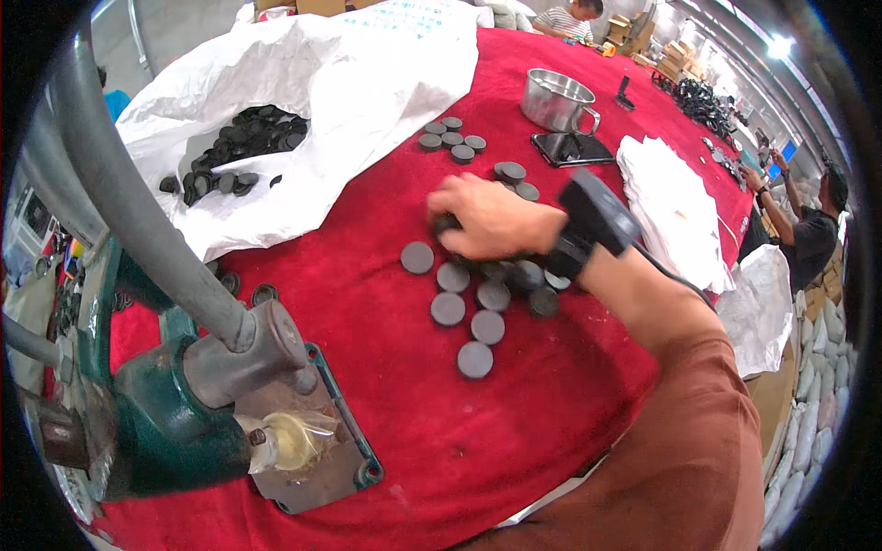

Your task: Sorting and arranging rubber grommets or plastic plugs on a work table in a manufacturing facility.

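Note:
My right hand (pixel 491 216) reaches in over the red cloth from the right, its fingers curled around a dark round disc (pixel 446 223) that shows only in part. Under and in front of the palm lie several loose black discs (pixel 493 295), flat and coin-like with grey faces; some are partly hidden by the hand. Nearest to the fingers on the left is a single disc (pixel 417 258). Just beyond the hand sits another small group of discs (pixel 451 140). A black box-shaped device (pixel 599 209) is strapped to my right wrist. My left hand is out of view.
A green hand press (pixel 175 422) with a long grey lever stands at left. Behind it, a white sack (pixel 367 119) holds a heap of black discs (pixel 253 138). Farther right are a steel cup (pixel 556 99), a phone (pixel 571 150) and white sheets (pixel 675 211). Other people sit around the table.

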